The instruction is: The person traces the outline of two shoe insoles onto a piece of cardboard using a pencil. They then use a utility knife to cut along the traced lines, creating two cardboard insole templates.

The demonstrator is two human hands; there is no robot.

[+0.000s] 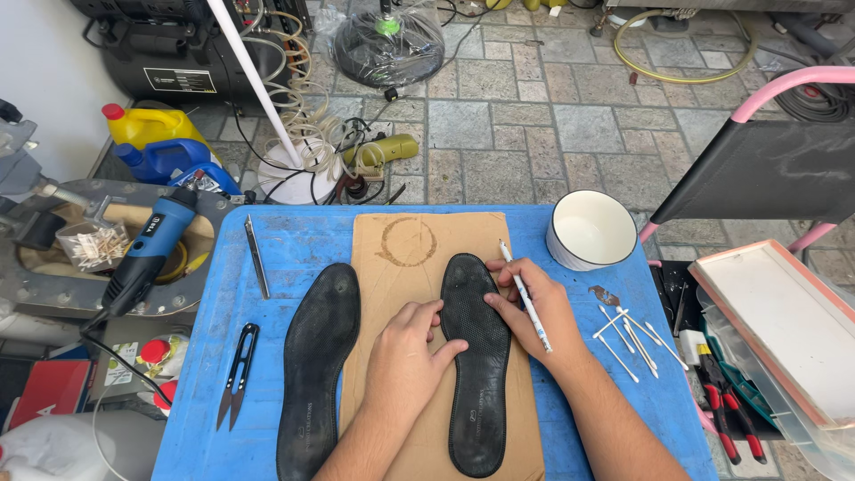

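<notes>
The black insole (479,356) under both hands lies flat, sole side up, on a sheet of brown cardboard (405,258) in the middle of the blue table (294,240). It looks thin, light and bendy, with a fine dotted texture that should keep it from sliding much; pressing down on its flat face or pinching it by the long edges seems the safest way to hold it, since lifting it by one end would likely let it flop.

The left hand (405,343) rests with fingers spread flat, fingertips pressing the insole's left edge; its grip is open, clamped on nothing. The right hand (534,312) lies on the insole's right edge near the toe, fingers closed around a slim white pen (527,298) that points up and away.

A second black insole (319,365) lies just beside the cardboard on the left, untouched. Further left are small black snips (237,374) and a thin metal tool (257,256). To the right sit a white bowl (590,229) and a scatter of cotton swabs (632,338). A blue rotary tool (147,254) lies off the table's left side.
</notes>
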